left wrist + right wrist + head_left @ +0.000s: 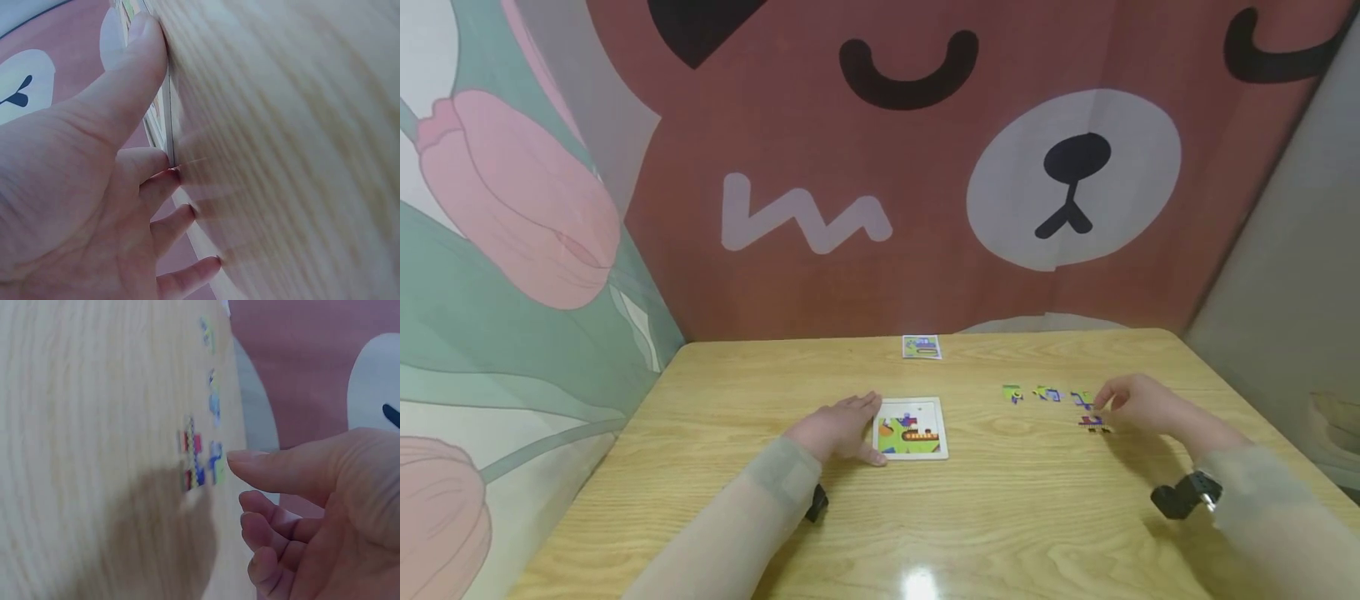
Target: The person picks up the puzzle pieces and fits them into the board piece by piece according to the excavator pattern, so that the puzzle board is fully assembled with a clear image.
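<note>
A square jigsaw tray (943,433) with a white border lies on the table, partly filled with a colourful picture and white at its upper part. My left hand (842,429) rests at the tray's left side, thumb by the near corner and fingers spread by the far one. In the left wrist view, the thumb (147,56) lies along the tray's edge. My right hand (1138,404) hovers beside loose jigsaw pieces, fingers loosely curled with nothing seen between them. Nearest to it are a red and purple piece (1092,421) and a green and blue piece (1081,398).
Two more jigsaw pieces, one green and yellow (1012,392) and one with blue (1048,394), lie in a row to the left of the right hand. A small picture card (921,347) lies at the back edge of the wooden table (1000,517), before a bear-patterned curtain (820,292).
</note>
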`<action>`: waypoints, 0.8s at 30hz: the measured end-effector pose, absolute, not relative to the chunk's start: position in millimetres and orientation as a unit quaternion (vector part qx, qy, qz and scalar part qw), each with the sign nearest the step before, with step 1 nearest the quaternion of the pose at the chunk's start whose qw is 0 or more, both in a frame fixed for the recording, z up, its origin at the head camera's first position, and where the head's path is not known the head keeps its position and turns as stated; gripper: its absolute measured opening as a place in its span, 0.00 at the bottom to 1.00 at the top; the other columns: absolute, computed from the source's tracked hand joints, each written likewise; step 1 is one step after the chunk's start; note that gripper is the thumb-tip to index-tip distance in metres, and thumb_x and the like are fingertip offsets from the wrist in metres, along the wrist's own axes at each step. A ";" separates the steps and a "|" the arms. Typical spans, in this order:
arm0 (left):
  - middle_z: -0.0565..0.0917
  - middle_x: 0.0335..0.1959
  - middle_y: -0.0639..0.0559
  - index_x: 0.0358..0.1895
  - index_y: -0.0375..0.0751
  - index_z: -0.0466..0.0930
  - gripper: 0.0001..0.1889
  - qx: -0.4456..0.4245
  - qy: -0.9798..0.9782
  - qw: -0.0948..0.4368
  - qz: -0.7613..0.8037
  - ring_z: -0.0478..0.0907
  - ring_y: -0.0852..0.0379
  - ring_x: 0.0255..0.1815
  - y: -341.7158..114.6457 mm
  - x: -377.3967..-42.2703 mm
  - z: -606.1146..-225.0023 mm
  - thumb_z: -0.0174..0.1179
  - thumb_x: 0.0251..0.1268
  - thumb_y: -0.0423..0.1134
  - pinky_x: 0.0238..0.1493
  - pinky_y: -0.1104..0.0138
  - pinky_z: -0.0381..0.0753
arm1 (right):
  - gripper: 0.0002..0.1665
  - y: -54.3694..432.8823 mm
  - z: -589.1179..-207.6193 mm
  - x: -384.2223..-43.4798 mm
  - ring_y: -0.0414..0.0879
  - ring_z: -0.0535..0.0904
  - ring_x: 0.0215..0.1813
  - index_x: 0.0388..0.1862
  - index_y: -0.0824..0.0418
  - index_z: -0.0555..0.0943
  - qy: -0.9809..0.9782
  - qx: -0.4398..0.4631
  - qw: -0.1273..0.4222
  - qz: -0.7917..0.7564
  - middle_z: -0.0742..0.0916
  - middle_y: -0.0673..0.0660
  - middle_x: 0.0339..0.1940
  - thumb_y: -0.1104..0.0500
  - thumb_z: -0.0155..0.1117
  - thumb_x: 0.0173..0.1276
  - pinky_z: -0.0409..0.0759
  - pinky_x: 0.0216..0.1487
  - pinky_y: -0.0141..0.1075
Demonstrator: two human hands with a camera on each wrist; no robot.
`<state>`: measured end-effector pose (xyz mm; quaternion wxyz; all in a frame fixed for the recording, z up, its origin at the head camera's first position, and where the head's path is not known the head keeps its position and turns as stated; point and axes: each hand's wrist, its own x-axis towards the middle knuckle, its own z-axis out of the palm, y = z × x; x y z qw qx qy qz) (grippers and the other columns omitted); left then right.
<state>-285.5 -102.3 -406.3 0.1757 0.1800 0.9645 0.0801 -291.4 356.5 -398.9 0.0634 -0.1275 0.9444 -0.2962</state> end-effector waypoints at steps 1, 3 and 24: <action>0.49 0.80 0.53 0.80 0.46 0.49 0.56 0.180 0.964 0.177 0.080 0.47 0.47 0.79 -102.3 -285.6 -406.8 0.69 0.51 0.63 0.73 0.44 0.51 | 0.09 358.0 -400.3 -291.1 0.48 0.74 0.31 0.38 0.68 0.82 0.942 -0.124 0.072 -0.303 0.82 0.58 0.31 0.69 0.70 0.57 0.75 0.26 0.39; 0.48 0.80 0.53 0.80 0.46 0.48 0.56 0.180 0.963 0.180 0.083 0.46 0.47 0.79 -102.4 -286.0 -407.4 0.69 0.51 0.63 0.73 0.44 0.51 | 0.11 359.9 -402.7 -290.8 0.49 0.74 0.32 0.39 0.68 0.82 0.941 -0.120 0.082 -0.305 0.82 0.59 0.32 0.68 0.71 0.57 0.75 0.27 0.40; 0.48 0.80 0.54 0.80 0.47 0.49 0.57 0.179 0.963 0.180 0.089 0.46 0.48 0.79 -103.3 -287.2 -408.6 0.69 0.51 0.63 0.73 0.46 0.51 | 0.18 357.9 -416.4 -289.9 0.48 0.72 0.35 0.31 0.63 0.75 0.946 -0.141 0.054 -0.288 0.80 0.55 0.31 0.67 0.77 0.49 0.71 0.37 0.41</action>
